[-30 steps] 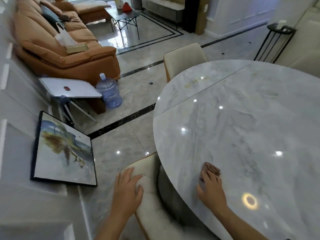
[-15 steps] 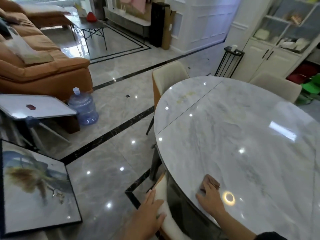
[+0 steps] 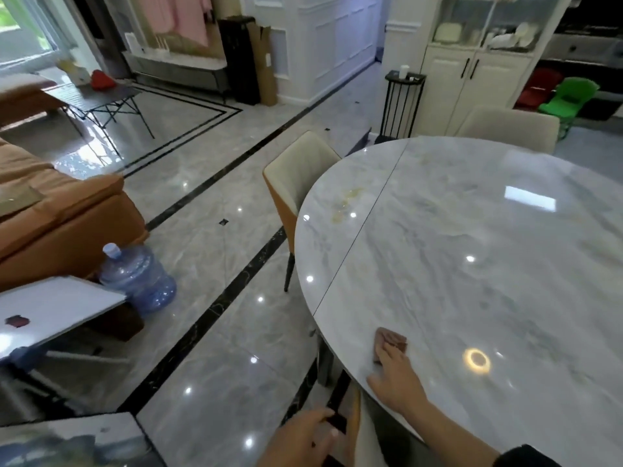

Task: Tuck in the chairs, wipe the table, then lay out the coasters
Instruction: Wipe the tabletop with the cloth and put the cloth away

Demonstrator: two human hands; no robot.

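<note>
Floor (image 3: 215, 335): glossy grey marble tile with black inlay lines.

Orange sofa (image 3: 60, 217): at the left edge. A blue water bottle (image 3: 138, 279) stands upright on the floor just beside its corner.

White panel (image 3: 60, 305): tilted, near the bottle, with a small dark red item (image 3: 17, 321) lying on it.

Framed painting (image 3: 67, 443): at the lower left.

Black folding table (image 3: 97, 96): far left, carrying a red object (image 3: 102, 79).

Black wire stand (image 3: 401, 106): beside a white cabinet (image 3: 472, 82), with a white cup (image 3: 404, 69) on top.
</note>
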